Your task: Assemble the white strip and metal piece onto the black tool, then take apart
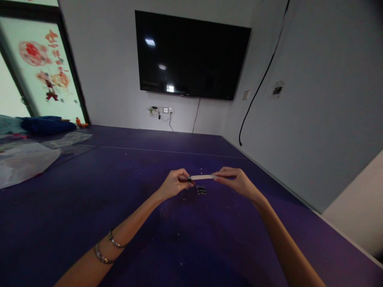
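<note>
A pale, flat strip (202,177) is stretched level between my two hands above the purple surface. My left hand (176,183) is closed in a pinch at its left end, where a small dark piece (189,179) shows at the fingertips; what that piece is, I cannot make out. With thumb and fingers, my right hand (235,180) grips the strip's other end. Just beneath the strip lies a small dark, squarish piece with light marks, resembling a circuit board (201,190).
Small white specks dot the purple surface (161,243). Plastic sheeting (26,161) and dark blue cloth (48,125) lie at the left. A television (191,56) hangs on the far wall above sockets (165,110). A black cable (259,85) dangles at the right wall.
</note>
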`<state>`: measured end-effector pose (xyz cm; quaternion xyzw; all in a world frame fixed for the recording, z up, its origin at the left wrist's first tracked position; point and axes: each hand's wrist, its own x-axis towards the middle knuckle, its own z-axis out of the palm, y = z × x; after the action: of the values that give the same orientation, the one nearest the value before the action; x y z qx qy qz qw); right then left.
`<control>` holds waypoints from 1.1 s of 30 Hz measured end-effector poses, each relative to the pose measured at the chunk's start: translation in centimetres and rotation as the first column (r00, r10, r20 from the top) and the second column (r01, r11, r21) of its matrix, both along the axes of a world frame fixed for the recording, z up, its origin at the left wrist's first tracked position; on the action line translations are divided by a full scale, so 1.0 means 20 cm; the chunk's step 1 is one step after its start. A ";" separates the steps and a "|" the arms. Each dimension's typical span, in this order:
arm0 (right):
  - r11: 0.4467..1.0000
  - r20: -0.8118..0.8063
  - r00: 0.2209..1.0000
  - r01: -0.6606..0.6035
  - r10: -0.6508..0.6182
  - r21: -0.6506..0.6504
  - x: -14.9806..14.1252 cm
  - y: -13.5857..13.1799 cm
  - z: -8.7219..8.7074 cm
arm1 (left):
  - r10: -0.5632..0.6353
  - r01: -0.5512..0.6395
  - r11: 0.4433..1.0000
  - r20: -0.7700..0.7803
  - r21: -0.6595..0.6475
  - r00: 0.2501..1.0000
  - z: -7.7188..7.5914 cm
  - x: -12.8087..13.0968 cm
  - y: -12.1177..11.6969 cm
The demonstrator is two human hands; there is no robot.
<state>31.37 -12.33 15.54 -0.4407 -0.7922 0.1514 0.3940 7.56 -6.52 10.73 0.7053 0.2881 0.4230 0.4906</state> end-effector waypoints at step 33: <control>0.996 -0.018 0.997 -0.071 0.070 -0.051 0.02 0.06 -0.06 | -0.027 0.028 1.000 0.024 -0.008 0.999 0.03 0.00 -0.02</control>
<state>31.86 -11.15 14.30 -0.4214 -0.7997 0.1893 0.3835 7.64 -6.96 11.28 0.7020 0.2742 0.4235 0.5027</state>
